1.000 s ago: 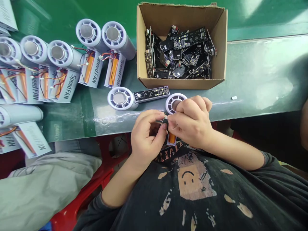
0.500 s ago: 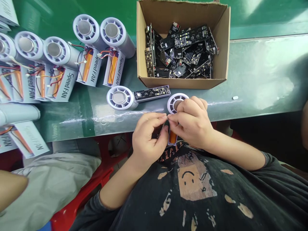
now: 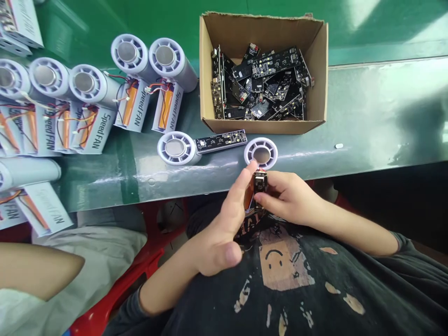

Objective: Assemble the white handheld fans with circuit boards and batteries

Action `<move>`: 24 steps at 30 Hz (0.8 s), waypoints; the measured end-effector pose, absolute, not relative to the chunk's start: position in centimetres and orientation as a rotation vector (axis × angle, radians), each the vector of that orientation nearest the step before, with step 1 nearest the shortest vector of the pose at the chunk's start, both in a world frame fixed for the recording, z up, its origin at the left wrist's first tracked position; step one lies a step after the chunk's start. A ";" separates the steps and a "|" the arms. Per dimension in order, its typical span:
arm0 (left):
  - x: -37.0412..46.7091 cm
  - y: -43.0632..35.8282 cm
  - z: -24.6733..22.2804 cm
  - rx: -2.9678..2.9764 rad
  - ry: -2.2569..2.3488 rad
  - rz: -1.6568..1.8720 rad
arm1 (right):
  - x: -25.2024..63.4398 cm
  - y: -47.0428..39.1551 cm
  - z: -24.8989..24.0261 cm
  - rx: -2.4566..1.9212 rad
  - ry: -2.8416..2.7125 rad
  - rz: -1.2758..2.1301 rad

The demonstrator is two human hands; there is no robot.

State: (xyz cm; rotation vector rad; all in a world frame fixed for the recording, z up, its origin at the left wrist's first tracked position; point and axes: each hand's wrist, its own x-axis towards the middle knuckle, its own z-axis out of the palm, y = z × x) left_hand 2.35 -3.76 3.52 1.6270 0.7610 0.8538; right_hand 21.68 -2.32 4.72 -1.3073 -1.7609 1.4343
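Note:
My right hand (image 3: 292,198) grips a white handheld fan body (image 3: 261,153) at the table's near edge; its round grille faces up and a black circuit board (image 3: 259,182) with an orange battery (image 3: 249,196) shows at its open side. My left hand (image 3: 227,224) has its fingers stretched out, with the fingertips resting against the fan's left side by the battery. Another fan (image 3: 176,148) with a circuit board (image 3: 220,140) fitted lies just left on the table.
An open cardboard box (image 3: 317,70) full of black circuit boards stands behind the hands. Several "Speed FAN" units (image 3: 133,84) with orange batteries and loose wires lie in rows at the left. Another person's forearm (image 3: 38,275) shows at the lower left. A red stool (image 3: 115,289) is below.
Both hands were pinching a small connector together at the fan. Now the left hand has let go and spread its fingers, and the right hand has slid lower along the fan body.

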 end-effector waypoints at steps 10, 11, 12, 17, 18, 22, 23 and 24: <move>1.7 1.0 1.2 2.251 0.905 0.762 | 21.8 -1.6 4.5 -0.987 -1.727 1.830; 1.9 1.1 1.0 2.265 0.908 0.808 | 21.8 -1.4 4.4 -0.957 -1.765 1.827; 2.0 1.1 0.8 2.283 0.917 0.871 | 21.9 -1.4 4.3 -0.932 -1.768 1.846; 1.6 0.6 0.9 2.458 1.049 1.102 | 22.7 -1.2 3.2 -1.030 -1.540 2.039; 1.4 0.4 1.0 2.504 1.070 1.084 | 22.9 -1.1 2.9 -1.048 -1.488 2.059; 0.5 0.1 1.6 2.550 1.018 0.943 | 23.1 -1.1 2.0 -0.945 -1.309 2.123; 0.3 0.1 1.8 2.504 0.986 0.924 | 23.1 -1.1 1.9 -0.909 -1.296 2.142; 0.1 0.2 1.9 2.447 0.947 0.906 | 23.1 -1.1 1.8 -0.879 -1.296 2.160</move>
